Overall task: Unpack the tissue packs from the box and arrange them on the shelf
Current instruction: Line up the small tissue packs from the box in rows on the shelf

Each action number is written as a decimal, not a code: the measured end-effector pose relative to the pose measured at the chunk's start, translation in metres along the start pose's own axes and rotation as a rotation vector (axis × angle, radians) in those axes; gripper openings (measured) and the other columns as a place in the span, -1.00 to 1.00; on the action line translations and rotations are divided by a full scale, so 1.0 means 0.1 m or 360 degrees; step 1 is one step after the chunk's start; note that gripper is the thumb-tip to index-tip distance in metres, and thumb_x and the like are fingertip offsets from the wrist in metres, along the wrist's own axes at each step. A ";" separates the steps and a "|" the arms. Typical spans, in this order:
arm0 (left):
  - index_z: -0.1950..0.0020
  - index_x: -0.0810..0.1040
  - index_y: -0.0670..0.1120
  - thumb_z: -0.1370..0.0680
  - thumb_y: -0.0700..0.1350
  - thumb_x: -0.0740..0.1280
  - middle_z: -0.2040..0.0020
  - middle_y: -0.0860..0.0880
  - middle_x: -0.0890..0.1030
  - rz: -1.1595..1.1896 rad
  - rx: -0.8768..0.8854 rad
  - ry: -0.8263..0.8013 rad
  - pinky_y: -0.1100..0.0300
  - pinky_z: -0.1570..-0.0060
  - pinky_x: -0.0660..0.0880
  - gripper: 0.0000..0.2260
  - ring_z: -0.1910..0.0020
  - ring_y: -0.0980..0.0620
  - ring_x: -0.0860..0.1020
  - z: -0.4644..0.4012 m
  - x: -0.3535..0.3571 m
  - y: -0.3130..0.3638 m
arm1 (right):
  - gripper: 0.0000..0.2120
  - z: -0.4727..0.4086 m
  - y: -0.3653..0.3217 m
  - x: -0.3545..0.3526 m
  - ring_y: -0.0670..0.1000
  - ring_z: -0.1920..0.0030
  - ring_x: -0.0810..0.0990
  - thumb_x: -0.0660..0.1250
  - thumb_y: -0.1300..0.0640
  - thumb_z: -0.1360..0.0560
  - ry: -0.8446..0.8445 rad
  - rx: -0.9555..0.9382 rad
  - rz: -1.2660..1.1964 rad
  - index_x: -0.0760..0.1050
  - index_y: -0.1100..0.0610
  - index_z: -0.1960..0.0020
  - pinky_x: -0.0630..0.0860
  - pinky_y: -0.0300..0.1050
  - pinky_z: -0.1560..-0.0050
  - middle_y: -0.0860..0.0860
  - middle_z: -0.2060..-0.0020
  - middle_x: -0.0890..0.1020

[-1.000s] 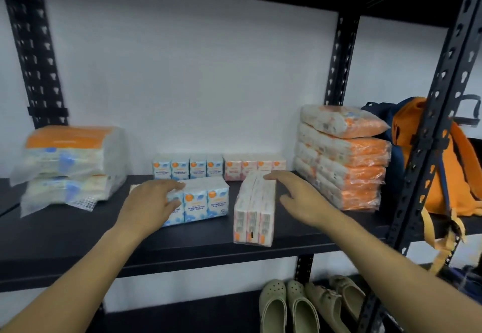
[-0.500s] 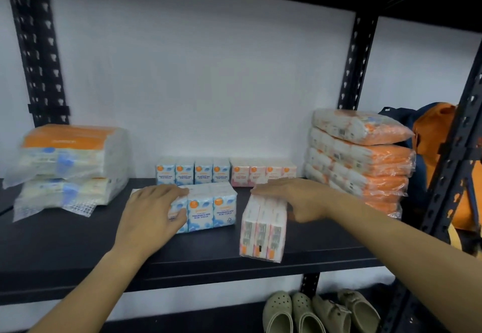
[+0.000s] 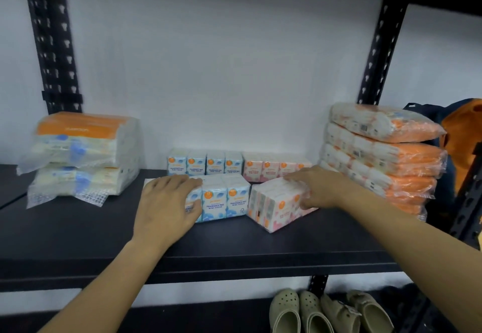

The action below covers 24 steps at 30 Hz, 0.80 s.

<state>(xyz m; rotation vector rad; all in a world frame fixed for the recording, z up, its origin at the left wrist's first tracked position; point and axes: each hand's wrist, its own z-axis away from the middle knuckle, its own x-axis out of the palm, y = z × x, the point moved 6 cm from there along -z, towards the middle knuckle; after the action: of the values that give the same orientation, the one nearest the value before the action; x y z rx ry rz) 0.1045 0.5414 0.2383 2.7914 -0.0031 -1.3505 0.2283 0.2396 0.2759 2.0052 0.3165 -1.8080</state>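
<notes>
Hands work the shelf (image 3: 234, 244): my left hand (image 3: 167, 202) rests flat on the blue pack (image 3: 224, 199), my right hand (image 3: 318, 189) grips the pink pack (image 3: 273, 202) — skewed near the front edge, it could tip off.

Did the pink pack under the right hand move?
Yes. The pink pack has turned: earlier it pointed end-on toward the shelf's front edge; now it lies more sideways, gripped by the right hand.
</notes>
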 end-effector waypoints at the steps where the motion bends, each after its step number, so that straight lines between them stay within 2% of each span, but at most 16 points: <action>1: -0.22 0.61 0.07 -0.46 0.16 0.14 -0.15 0.03 0.64 -0.0015 -0.0013 -0.0007 0.00 -0.15 0.42 -0.56 -0.12 -0.01 0.59 -0.01 0.01 0.00 | -0.18 -0.01 0.03 0.01 0.00 -0.48 0.29 0.43 -0.07 -0.37 -0.0010 0.0052 0.0002 0.14 -0.28 -0.54 0.46 0.07 -0.31 -0.13 -0.52 0.30; 6: -0.23 0.61 0.06 -0.47 0.15 0.14 -0.17 0.00 0.64 -0.0082 -0.0045 -0.0018 -0.01 -0.16 0.41 -0.57 -0.14 -0.03 0.58 -0.02 0.04 0.02 | -0.23 -0.06 0.06 0.03 0.07 -0.42 0.38 0.42 -0.10 -0.43 0.0029 0.0221 0.0066 0.18 -0.13 -0.56 0.48 0.02 -0.24 -0.05 -0.47 0.34; 9: -0.25 0.61 0.04 -0.49 0.15 0.13 -0.20 -0.03 0.64 -0.0100 -0.0037 -0.0012 -0.03 -0.21 0.39 -0.55 -0.18 -0.05 0.57 0.00 0.07 0.02 | -0.22 -0.10 0.02 0.04 0.06 -0.46 0.29 0.41 -0.08 -0.45 0.0087 0.0219 0.0056 0.14 -0.13 -0.57 0.45 0.03 -0.26 -0.05 -0.49 0.32; 12: -0.25 0.61 0.04 -0.49 0.15 0.13 -0.20 -0.04 0.63 -0.0097 -0.0032 -0.0005 -0.05 -0.21 0.39 -0.54 -0.19 -0.06 0.57 0.00 0.07 0.02 | -0.16 -0.16 -0.07 0.05 0.07 -0.57 0.09 0.41 0.07 -0.50 0.0170 0.0102 0.0030 -0.01 -0.14 -0.61 0.26 0.04 -0.48 -0.04 -0.58 0.14; 14: -0.24 0.62 0.03 -0.49 0.14 0.13 -0.20 -0.05 0.64 -0.0092 -0.0035 0.0006 -0.05 -0.20 0.39 -0.55 -0.18 -0.07 0.58 0.00 0.07 0.03 | -0.11 -0.22 -0.16 0.09 0.04 -0.59 0.04 0.35 0.24 -0.52 0.0179 0.0013 -0.0030 -0.11 -0.19 -0.61 0.20 0.00 -0.50 -0.07 -0.61 0.05; 17: -0.23 0.62 0.03 -0.49 0.14 0.13 -0.20 -0.05 0.64 -0.0087 -0.0038 0.0018 -0.06 -0.19 0.40 -0.56 -0.18 -0.08 0.58 0.01 0.06 0.04 | -0.10 -0.30 -0.27 0.16 0.02 -0.58 0.10 0.26 0.38 -0.53 0.0180 -0.0063 -0.0073 -0.11 -0.21 -0.61 0.28 -0.06 -0.44 -0.08 -0.61 0.07; 24: -0.26 0.60 0.05 -0.50 0.14 0.12 -0.23 -0.04 0.62 -0.0100 -0.0041 0.0020 -0.04 -0.22 0.39 -0.56 -0.21 -0.06 0.56 0.00 0.09 0.02 | -0.14 -0.54 -0.21 0.19 0.00 -0.52 0.24 0.29 0.36 -0.51 0.0246 -0.0129 -0.0065 0.03 -0.24 -0.58 0.42 -0.03 -0.34 -0.13 -0.57 0.17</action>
<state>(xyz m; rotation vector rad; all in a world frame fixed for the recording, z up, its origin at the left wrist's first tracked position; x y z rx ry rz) 0.1098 0.5388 0.2312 2.8014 0.1021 -1.3359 0.2695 0.2803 0.2570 2.0996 0.4731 -1.6395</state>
